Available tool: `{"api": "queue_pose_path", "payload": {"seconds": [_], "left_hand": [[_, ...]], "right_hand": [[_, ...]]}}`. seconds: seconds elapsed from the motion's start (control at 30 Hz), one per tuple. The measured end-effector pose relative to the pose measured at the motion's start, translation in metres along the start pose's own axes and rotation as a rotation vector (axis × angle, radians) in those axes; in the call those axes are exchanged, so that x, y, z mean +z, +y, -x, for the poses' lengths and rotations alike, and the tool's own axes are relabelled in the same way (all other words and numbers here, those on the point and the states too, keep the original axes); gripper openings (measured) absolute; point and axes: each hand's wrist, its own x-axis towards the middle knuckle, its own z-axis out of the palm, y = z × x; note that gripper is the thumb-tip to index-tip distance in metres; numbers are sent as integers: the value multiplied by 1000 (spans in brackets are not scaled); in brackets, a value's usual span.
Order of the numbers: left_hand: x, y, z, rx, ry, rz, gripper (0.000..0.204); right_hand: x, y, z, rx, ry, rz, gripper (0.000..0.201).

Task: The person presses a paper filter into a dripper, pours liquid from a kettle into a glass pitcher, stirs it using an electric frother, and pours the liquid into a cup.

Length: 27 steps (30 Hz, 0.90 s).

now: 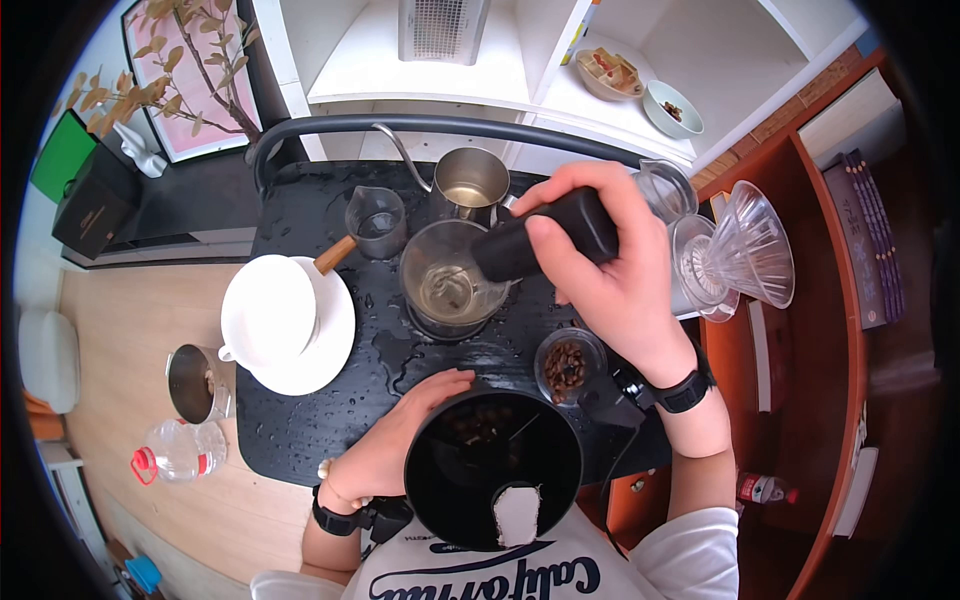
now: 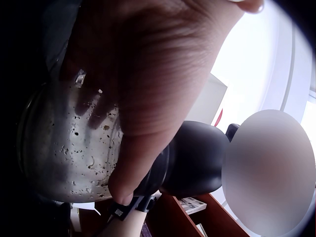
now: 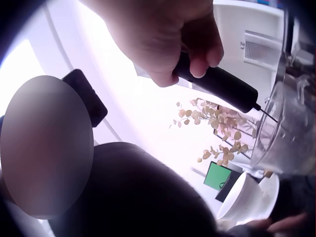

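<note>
Black-handled whisk (image 1: 545, 235), gripped in the right hand (image 1: 610, 270) with fingers (image 1: 555, 235) curled round the thick handle, angled down into the glass beaker (image 1: 450, 280) at the middle of the wet black desk (image 1: 300, 420). Likely light and stiff in the handle, springy at the thin wire end seen inside the glass; best held mid-handle, as now, clear of the wire. Probably slippery if damp, given water droplets all over the desk. Beaker: thin, clear, fragile by the look of it, easily tipped by a sideways push from the whisk; better steadied at the wall, not the rim.

Left hand (image 1: 395, 445) wrapped round the side of a black round grinder (image 1: 490, 465) with coffee beans inside, held close to the body. Probably heavier, smooth-walled, needing a full grasp.

Nearby: a small glass dish of beans (image 1: 567, 365), a steel gooseneck kettle (image 1: 470, 185), a white cup on a saucer (image 1: 275, 315), and a clear dripper (image 1: 745, 245).
</note>
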Motion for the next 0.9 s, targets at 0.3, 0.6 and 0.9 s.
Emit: {"api": "queue_pose_path", "payload": {"seconds": [0.3, 0.6, 0.9], "left_hand": [[3, 3, 1, -52, 1, 70, 70], [9, -4, 2, 18, 120, 171, 85], [5, 3, 1, 37, 88, 16, 53]], "right_hand": [[-6, -1, 2, -76, -86, 74, 20], [-43, -12, 30, -291, 352, -104, 31], [-26, 32, 53, -232, -61, 621, 32]]}}
